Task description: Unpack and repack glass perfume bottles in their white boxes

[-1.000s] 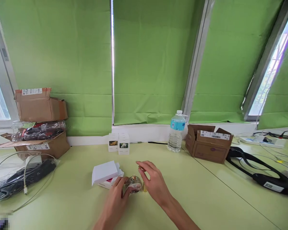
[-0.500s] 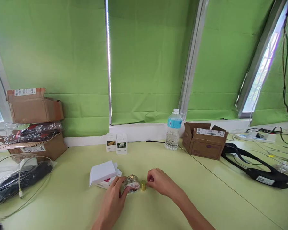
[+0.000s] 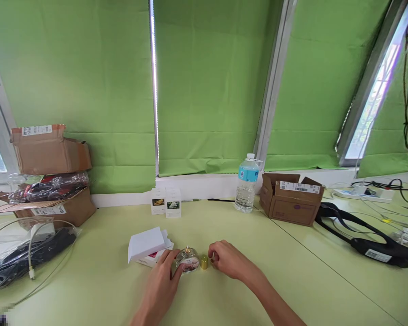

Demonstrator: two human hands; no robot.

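Observation:
My left hand (image 3: 160, 280) grips a round glass perfume bottle (image 3: 187, 260) with a pink label and a small gold neck, and the bottle rests on the table. A short gold bottle cap (image 3: 204, 262) stands between the bottle and my right hand (image 3: 229, 262). The fingertips of my right hand are pinched on a small gold piece (image 3: 212, 261), mostly hidden by the fingers. Just left of the bottle lies an open white carton (image 3: 146, 245) with pink inside.
Two small white boxes (image 3: 165, 202) and a water bottle (image 3: 246, 183) stand at the back of the pale green table (image 3: 258, 290). A cardboard box (image 3: 290, 201) is to the right, near a black strap (image 3: 370, 242). Stacked boxes (image 3: 51, 149) and a bagged black item (image 3: 30, 258) are to the left.
My right hand has moved down and right from above the bottle to just beside the gold cap. The view has shifted slightly. The left hand stays on the bottle.

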